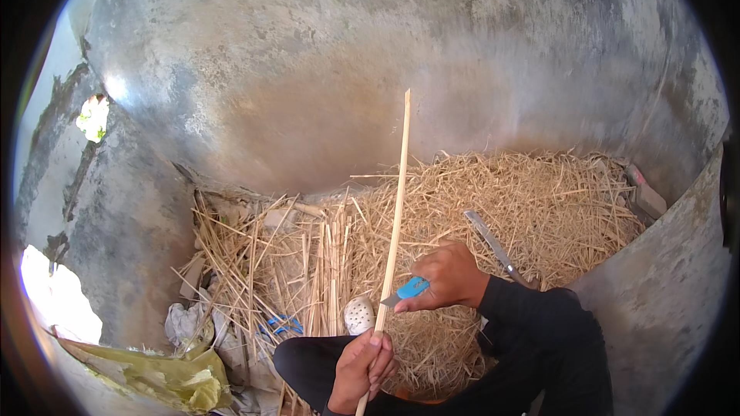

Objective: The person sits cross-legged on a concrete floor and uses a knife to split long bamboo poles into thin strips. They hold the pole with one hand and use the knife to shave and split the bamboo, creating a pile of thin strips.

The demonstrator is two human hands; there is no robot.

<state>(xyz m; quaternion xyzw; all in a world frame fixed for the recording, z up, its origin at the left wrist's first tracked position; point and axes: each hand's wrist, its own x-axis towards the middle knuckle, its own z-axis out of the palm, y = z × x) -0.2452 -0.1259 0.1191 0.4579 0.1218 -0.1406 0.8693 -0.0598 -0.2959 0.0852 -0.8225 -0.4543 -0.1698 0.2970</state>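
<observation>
My left hand is closed around the lower part of a long pale bamboo strip, which points away from me and stands out above the shavings. In my right hand is a utility knife with a blue handle, gripped in the fist. Its grey blade lies against the strip a little above my left hand; whether it cuts into the strip I cannot tell. Part of the knife's handle is hidden by my fingers.
A large knife lies on the heap of shavings at right. Several thin strips are spread left of centre. A white perforated shoe shows beside my leg. Yellowish plastic sheeting lies lower left. A grey wall rises beyond.
</observation>
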